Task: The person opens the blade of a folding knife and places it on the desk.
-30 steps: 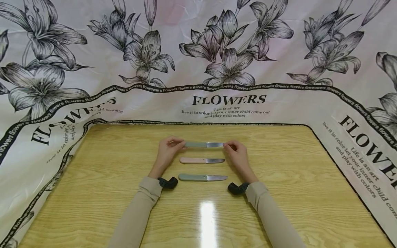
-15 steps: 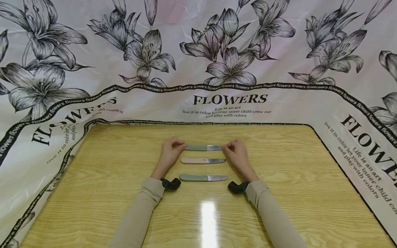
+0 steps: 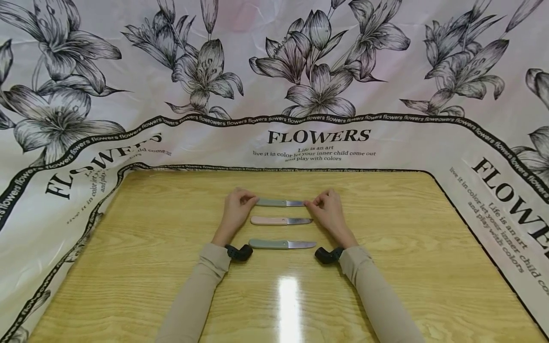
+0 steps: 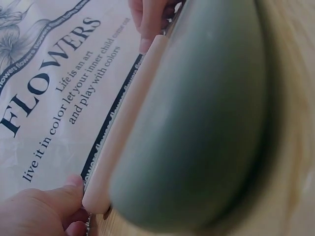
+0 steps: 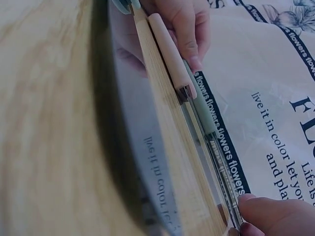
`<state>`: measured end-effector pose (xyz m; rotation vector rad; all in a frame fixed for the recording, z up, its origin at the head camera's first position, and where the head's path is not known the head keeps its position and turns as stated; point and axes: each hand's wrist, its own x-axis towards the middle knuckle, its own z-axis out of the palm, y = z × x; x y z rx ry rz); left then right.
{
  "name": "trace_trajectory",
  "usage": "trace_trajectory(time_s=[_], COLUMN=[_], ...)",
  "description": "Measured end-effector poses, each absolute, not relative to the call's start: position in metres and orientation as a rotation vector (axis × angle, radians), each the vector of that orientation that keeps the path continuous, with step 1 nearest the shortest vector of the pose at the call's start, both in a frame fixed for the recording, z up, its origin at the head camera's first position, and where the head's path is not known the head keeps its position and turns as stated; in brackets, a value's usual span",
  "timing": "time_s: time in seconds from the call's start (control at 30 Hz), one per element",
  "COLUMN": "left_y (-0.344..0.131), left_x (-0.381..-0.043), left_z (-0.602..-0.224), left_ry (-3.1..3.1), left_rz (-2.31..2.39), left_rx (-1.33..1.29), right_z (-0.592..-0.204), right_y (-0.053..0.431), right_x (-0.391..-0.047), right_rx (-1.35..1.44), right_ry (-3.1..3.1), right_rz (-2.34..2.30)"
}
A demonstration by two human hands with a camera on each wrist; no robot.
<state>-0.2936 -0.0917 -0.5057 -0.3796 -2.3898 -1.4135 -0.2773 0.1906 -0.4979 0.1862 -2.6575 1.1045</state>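
Note:
Three small knives lie in parallel rows on the wooden table, blades pointing right. In the head view the far knife (image 3: 271,203) has a pale green handle; my left hand (image 3: 238,209) pinches its handle end between thumb and fingers. At its other end, my right hand (image 3: 329,209) pinches the blade tip, which the fingers cover. Just nearer lies the pink-handled knife (image 3: 268,220), and nearest is a second green-handled knife (image 3: 270,244). The near knife's handle (image 4: 197,118) fills much of the left wrist view, while its blade (image 5: 142,128) looms in the right wrist view.
The wooden table (image 3: 386,286) carries a bright light reflection at its front middle. A floral curtain (image 3: 317,143) printed with "FLOWERS" borders it at the back and both sides. Dark wrist cameras sit on both wrists, level with the near knife.
Both hands have brought the far green-handled knife slightly down and nearer to the pink-handled one. My right fingers have shifted a little to the left at the blade tip. The other two knives stay put.

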Motion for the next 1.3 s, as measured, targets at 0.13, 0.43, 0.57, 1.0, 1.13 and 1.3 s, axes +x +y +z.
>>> trace_trajectory(time_s=[0.13, 0.43, 0.57, 1.0, 1.13, 1.3], left_y=[-0.093, -0.091, -0.089, -0.093, -0.091, -0.093], left_x=[-0.295, -0.290, -0.292, -0.289, -0.288, -0.286], left_z=[-0.506, -0.510, -0.508, -0.505, -0.504, -0.505], left_ry=[-2.385, -2.335, -2.306, -2.353, -2.341, -2.345], left_rz=[-1.395, -1.480, -1.508, -1.527, -1.539, -1.509], left_rx=[-0.381, -0.373, -0.348, -0.436, -0.445, -0.467], right_z=[-0.501, -0.503, -0.503, -0.504, -0.500, -0.496], right_y=[0.190, 0.194, 0.196, 0.193, 0.195, 0.196], right_x=[-0.279, -0.275, -0.277, -0.274, -0.272, -0.270], right_rx=[0.204, 0.227, 0.228, 0.240, 0.227, 0.233], right_ry=[-2.635, -2.684, -2.664, -2.589, -2.571, -2.522], right_rz=[1.109, 1.128, 1.140, 1.198, 1.227, 1.271])
